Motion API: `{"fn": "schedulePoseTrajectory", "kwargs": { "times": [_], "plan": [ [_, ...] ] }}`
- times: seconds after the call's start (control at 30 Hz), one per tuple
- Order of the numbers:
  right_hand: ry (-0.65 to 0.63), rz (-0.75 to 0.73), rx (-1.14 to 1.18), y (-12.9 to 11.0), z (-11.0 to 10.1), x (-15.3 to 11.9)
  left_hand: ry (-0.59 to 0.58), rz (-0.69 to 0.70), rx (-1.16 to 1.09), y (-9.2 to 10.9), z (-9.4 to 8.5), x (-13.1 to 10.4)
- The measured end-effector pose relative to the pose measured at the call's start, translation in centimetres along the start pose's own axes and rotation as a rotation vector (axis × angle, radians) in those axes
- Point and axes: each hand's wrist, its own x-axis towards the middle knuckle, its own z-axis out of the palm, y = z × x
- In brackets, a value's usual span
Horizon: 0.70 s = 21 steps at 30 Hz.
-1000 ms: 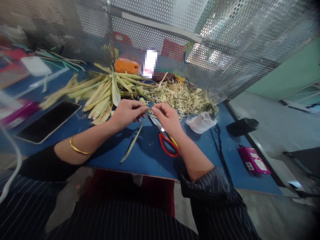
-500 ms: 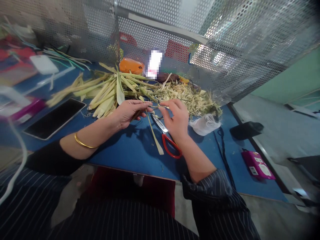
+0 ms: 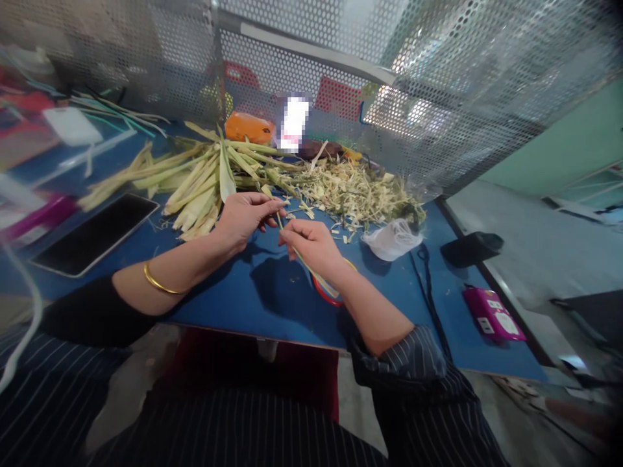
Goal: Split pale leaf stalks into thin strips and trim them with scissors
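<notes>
My left hand (image 3: 246, 219) pinches a narrow strip of pale green corn husk (image 3: 311, 271) near its upper end. Just to the right and a little lower, my right hand (image 3: 311, 245) has its fingers closed around the same strip, whose lower end slants out beneath the wrist. Red-handled scissors (image 3: 323, 292) lie on the table under my right forearm, mostly hidden. Behind my left hand is a bundle of long corn husks (image 3: 197, 188). Beyond my right hand spreads a heap of shredded husk trimmings (image 3: 360, 188).
On the blue table (image 3: 233, 305) lie a dark phone (image 3: 100, 230) at left, a white thread spool (image 3: 393, 240), a black cord (image 3: 428, 295) and a purple packet (image 3: 494, 314) at right. An orange pouch (image 3: 248, 127) sits by the perforated metal screen (image 3: 292, 55) at the back.
My right hand has moved down and left onto the husk strip, now covering the scissor blades. The strip has swung right, under my right wrist. My left hand keeps its pinch.
</notes>
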Motion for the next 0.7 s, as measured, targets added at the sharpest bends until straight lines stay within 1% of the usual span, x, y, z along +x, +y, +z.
{"fn": "schedulePoseTrajectory", "kwargs": {
  "times": [0.07, 0.1, 0.13, 0.17, 0.23, 0.27, 0.3, 0.33, 0.4, 0.47, 0.5, 0.53, 0.6, 0.63, 0.7],
  "plan": [
    [-0.007, -0.066, -0.139, -0.2, -0.1, -0.2, 0.019, -0.007, 0.011, -0.2, 0.0, 0.0],
    [0.025, -0.111, -0.226, -0.2, -0.3, -0.3, 0.015, -0.020, -0.004, -0.3, 0.0, 0.1],
    [0.085, -0.161, -0.312, -0.3, -0.5, -0.3, -0.001, -0.039, -0.027, -0.3, 0.0, 0.2],
    [0.175, -0.213, -0.392, -0.2, -0.8, -0.2, -0.027, -0.062, -0.058, -0.2, -0.1, 0.2],
    [0.388, -0.297, -0.515, -0.1, -1.6, 0.0, -0.087, -0.118, -0.122, 0.1, -0.2, 0.2],
    [0.464, -0.322, -0.562, 0.1, -2.0, 0.2, -0.112, -0.143, -0.147, 0.3, -0.2, 0.1],
    [0.493, -0.336, -0.604, 0.3, -2.5, 0.5, -0.133, -0.163, -0.162, 0.5, -0.2, 0.0],
    [0.469, -0.339, -0.635, 0.5, -2.9, 0.7, -0.151, -0.175, -0.166, 0.6, -0.2, 0.0],
    [0.339, -0.314, -0.629, 0.8, -3.3, 1.0, -0.167, -0.166, -0.142, 0.7, -0.1, -0.2],
    [0.212, -0.276, -0.548, 1.1, -3.4, 1.2, -0.153, -0.124, -0.089, 0.5, -0.1, -0.2],
    [0.179, -0.260, -0.511, 1.2, -3.4, 1.2, -0.135, -0.097, -0.060, 0.4, -0.1, -0.2],
    [0.166, -0.246, -0.492, 1.2, -3.3, 1.2, -0.119, -0.071, -0.030, 0.2, 0.0, -0.1],
    [0.208, -0.234, -0.499, 1.2, -3.3, 1.1, -0.115, -0.041, 0.029, -0.1, 0.0, -0.2],
    [0.245, -0.233, -0.506, 1.2, -3.3, 1.1, -0.139, -0.043, 0.056, -0.1, 0.0, -0.2],
    [0.307, -0.204, -0.451, 1.2, -3.2, 1.1, -0.236, -0.071, 0.109, 0.0, 0.0, -0.5]
  ]
}}
